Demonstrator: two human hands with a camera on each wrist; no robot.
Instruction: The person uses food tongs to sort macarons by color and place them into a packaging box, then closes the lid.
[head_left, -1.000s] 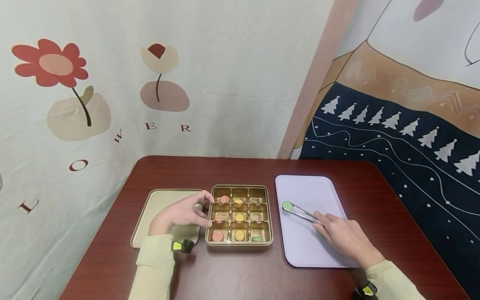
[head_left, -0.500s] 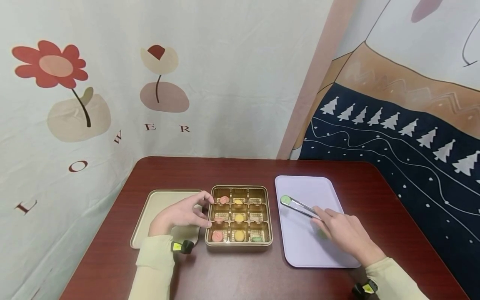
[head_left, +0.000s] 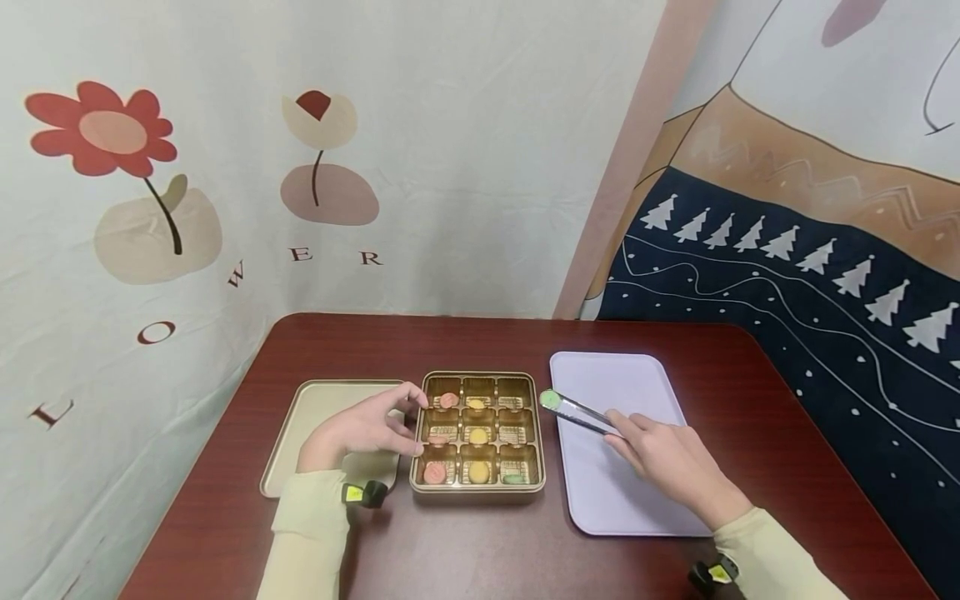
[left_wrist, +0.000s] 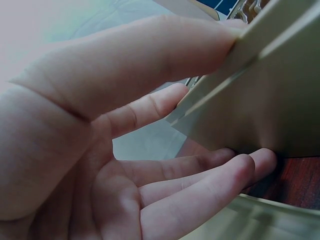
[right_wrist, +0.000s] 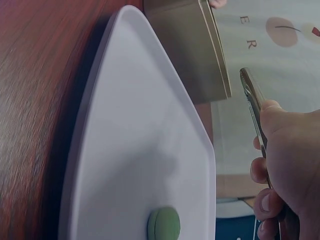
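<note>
My right hand [head_left: 667, 458] grips metal tongs [head_left: 587, 408] above the lavender tray [head_left: 615, 371]. A green macaron [head_left: 550, 400] sits between the tong tips, just off the right rim of a gold compartment box [head_left: 477, 497]. Thumb and fingertips of my left hand [head_left: 372, 423] touch the left side of that box, fingers fairly straight in the left wrist view. Pink macarons [head_left: 434, 472] lie in its left column and yellow macarons [head_left: 478, 472] in the middle one. At front right, one compartment has a green macaron [head_left: 513, 479]; the two behind it are bare.
Under my left forearm and hand lies a shallow pale-gold lid [head_left: 311, 408]. Another green macaron [right_wrist: 165, 223] rests on the lavender tray in the right wrist view, hidden below my hand from the head. All stands on a dark red wooden table [head_left: 375, 346], with printed curtains behind.
The tongs with the green macaron have moved left, from over the lavender tray to the box's right edge. My left hand and the box have stayed in place.
</note>
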